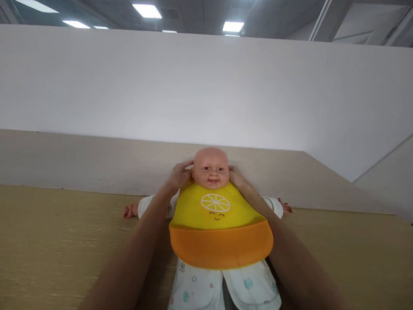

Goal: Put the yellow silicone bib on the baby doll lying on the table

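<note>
Nearest the cam were our left forearm (132,254) and right forearm (300,254), running up either side of a baby doll (211,157) in a white printed outfit (198,286). Doll faced us, arms out wide, legs twd us, head at the far end; flat or propped, we couldn't tell. On its chest sat a yellow bib (192,206), orange pouch (221,246) at the near edge, citrus-slice print (216,203) above.

Key relation: bib lay btwn our forearms, on our side of the hands, its centre line running neck to pouch, i.e. twd us, narrow end under the chin. Our left hand (179,175) was at one side of the doll's head, our right hand (236,175) at the other, approx. level, so neither was clearly nearer the neck end.

Left fingers were part-bent, one laid nr the ear; right fingers curled in on the opp. side. Some tips were hidden behind head & neck, so we couldn't tell if either hand was pinching the bib's ends or just touching.

Below was a wood-toned surface (64,241), w/ a pale panel (80,161) behind the doll and a white wall (206,86) beyond.
</note>
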`<state>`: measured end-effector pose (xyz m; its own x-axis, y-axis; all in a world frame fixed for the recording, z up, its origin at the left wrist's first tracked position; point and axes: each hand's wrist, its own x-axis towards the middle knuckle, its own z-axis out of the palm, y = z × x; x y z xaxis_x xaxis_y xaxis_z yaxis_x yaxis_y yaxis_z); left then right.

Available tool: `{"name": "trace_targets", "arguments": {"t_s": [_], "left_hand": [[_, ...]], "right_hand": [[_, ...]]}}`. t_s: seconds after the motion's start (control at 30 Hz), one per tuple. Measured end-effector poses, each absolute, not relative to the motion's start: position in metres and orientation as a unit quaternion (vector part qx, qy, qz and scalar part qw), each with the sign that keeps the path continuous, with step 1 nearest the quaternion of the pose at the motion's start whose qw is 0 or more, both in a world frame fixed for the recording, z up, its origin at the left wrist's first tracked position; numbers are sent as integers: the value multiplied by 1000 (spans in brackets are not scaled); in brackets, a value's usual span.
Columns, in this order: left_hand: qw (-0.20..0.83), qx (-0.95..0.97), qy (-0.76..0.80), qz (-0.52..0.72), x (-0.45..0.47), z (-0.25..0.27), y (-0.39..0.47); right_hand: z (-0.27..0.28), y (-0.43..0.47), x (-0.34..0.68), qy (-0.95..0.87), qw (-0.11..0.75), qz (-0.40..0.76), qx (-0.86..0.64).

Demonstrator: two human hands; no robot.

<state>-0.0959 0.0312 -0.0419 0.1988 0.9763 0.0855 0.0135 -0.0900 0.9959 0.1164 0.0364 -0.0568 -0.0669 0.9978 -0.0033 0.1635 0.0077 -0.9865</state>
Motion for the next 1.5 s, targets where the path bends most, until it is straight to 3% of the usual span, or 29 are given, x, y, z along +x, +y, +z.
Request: {"name": "trace_targets", "arguments": {"t_s": [0.27,0.83,1.13,1.3,1.5], "left_hand": [[449,579,509,451,-95,-46,32],[367,645,579,338,-100,-71,49],[407,594,613,325,-99,-63,47],[430,540,599,406,-102,-45,24],[520,537,569,344,-120,-27,-22]], "right_hand": [[-50,32,131,-522,372,564,-521],[-52,27,124,-519,333,456,-642],[-48,19,126,-520,315,414,-678],[-40,-5,133,-501,352,451,-650],[-25,-56,138,-473,363,473,-648]]}}
